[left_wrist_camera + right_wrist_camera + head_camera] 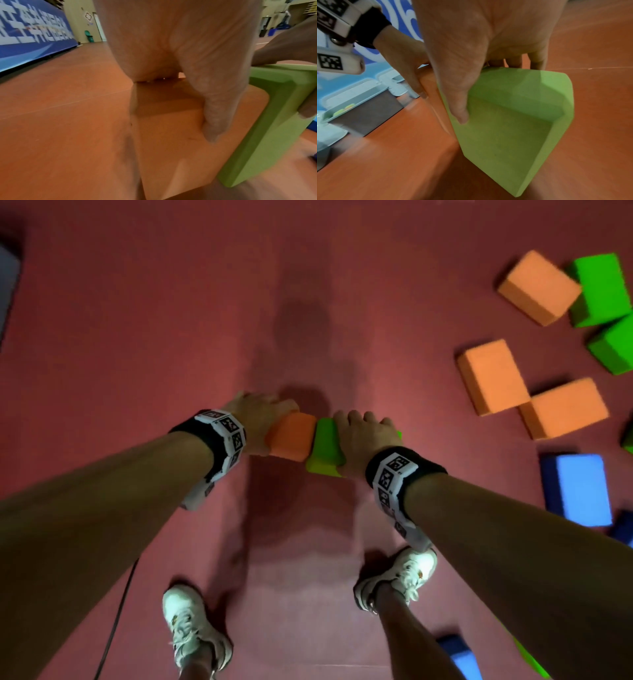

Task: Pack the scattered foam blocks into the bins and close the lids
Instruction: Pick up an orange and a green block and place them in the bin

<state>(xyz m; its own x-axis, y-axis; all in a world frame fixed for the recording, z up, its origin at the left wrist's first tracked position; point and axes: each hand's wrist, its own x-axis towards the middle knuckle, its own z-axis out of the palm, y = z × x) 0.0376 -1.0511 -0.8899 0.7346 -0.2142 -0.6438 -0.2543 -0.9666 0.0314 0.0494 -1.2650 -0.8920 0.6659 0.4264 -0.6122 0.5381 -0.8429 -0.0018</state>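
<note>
- Open bins stand at the far left beside a blue banner; bare red floor lies between them and the hands.
- Left hand has its fingers clamped on the orange block, held above the floor.
- Right hand grips the green block, its edge touching the orange one.
- At the right edge lie scattered blocks: orange, green, blue.
</note>
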